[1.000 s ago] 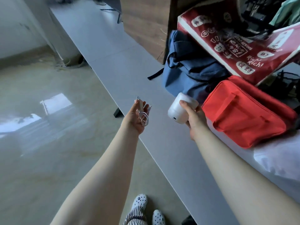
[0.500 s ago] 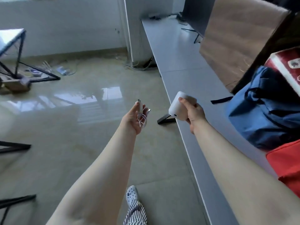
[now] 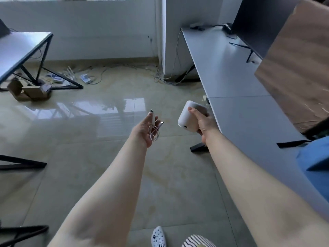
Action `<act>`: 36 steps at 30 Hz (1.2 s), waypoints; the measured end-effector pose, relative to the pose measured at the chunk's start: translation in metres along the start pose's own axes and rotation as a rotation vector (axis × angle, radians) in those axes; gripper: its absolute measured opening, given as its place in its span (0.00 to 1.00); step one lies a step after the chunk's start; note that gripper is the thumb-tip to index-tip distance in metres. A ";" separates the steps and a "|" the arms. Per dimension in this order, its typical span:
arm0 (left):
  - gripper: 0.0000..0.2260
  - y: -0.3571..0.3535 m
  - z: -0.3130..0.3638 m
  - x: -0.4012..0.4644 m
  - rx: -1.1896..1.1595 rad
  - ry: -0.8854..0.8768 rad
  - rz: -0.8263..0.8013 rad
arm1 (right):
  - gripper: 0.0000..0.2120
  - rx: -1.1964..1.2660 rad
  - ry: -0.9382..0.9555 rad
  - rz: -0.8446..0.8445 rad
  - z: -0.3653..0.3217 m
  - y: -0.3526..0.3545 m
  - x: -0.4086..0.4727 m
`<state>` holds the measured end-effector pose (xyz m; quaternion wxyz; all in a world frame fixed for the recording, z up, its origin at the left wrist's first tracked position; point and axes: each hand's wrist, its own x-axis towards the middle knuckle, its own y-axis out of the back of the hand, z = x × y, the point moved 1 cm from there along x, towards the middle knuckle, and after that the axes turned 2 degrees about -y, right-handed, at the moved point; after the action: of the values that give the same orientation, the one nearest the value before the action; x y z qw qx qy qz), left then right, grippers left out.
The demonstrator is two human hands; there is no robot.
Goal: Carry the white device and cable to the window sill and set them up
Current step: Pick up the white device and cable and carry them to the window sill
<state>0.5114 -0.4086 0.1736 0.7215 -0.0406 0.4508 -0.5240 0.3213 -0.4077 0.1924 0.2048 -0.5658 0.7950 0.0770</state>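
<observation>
My right hand [image 3: 203, 124] grips the white device [image 3: 187, 116], a rounded box held out in front of me above the floor, beside the long grey desk. My left hand [image 3: 145, 130] holds the coiled white cable [image 3: 154, 132], with one plug sticking up past my fingers and another out to the right. The window sill [image 3: 106, 0] runs along the top of the white wall at the far end of the room.
A long grey desk [image 3: 240, 111] runs along my right, carrying a dark monitor [image 3: 258, 24], a brown board [image 3: 299, 68] and a blue bag [image 3: 315, 164]. Another desk [image 3: 19, 49] stands far left with cardboard [image 3: 28, 91] and cables on the floor beneath. A white pillar [image 3: 178, 36] stands ahead.
The view has swung left, away from the red bags on the desk and toward the far wall and open floor. Both hands keep their hold on the device and cable.
</observation>
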 end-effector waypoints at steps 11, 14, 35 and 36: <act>0.10 -0.005 0.086 0.096 -0.067 -0.033 0.023 | 0.12 -0.048 -0.017 -0.034 -0.023 -0.095 0.093; 0.09 -0.015 0.110 0.131 -0.065 -0.057 0.037 | 0.11 -0.044 -0.023 -0.062 -0.033 -0.121 0.127; 0.09 -0.086 0.305 0.380 -0.140 -0.140 0.137 | 0.22 -0.152 -0.053 -0.222 -0.132 -0.333 0.397; 0.09 -0.086 0.315 0.392 -0.134 -0.141 0.136 | 0.24 -0.159 -0.051 -0.227 -0.134 -0.344 0.407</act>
<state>0.6850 -0.8883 0.1675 0.7808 -0.0949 0.4347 -0.4386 0.4972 -0.9283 0.1831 0.1870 -0.6643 0.7119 0.1304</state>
